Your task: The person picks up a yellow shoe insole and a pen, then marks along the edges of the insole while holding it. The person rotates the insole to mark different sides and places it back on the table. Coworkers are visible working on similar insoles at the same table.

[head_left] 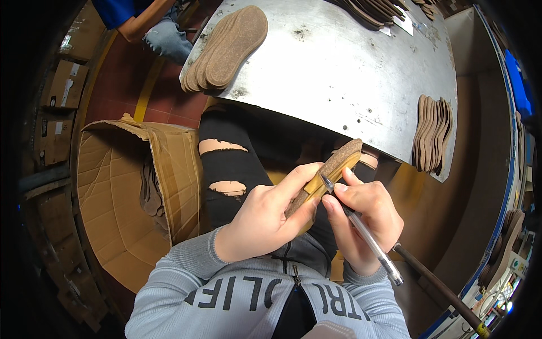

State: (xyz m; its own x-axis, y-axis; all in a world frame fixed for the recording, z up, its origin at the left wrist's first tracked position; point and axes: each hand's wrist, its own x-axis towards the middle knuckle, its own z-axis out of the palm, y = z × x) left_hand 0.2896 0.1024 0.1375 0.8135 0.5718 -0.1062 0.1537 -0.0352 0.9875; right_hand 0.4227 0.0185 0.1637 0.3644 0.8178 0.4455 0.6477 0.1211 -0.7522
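Observation:
Over my lap, my left hand point(262, 214) grips a brown speckled, cork-like shoe insole point(345, 153), thumb on one face and fingers around the other. The insole is tilted with its edge turned up, and a paler tan layer shows along that side. My right hand point(370, 212) pinches a clear-barrelled pen point(367, 237) near its tip. That tip touches or nearly touches the insole's edge, between my two thumbs; the exact contact is too small to make out.
Ahead stands a metal-topped table point(339, 73). On it lie a fanned insole stack point(240, 51) at left, a row of insoles point(432, 135) at right and darker pieces point(370, 11) at the back. A cardboard box point(178, 181) with insoles sits left. Another person's arm point(144, 22) shows upper left.

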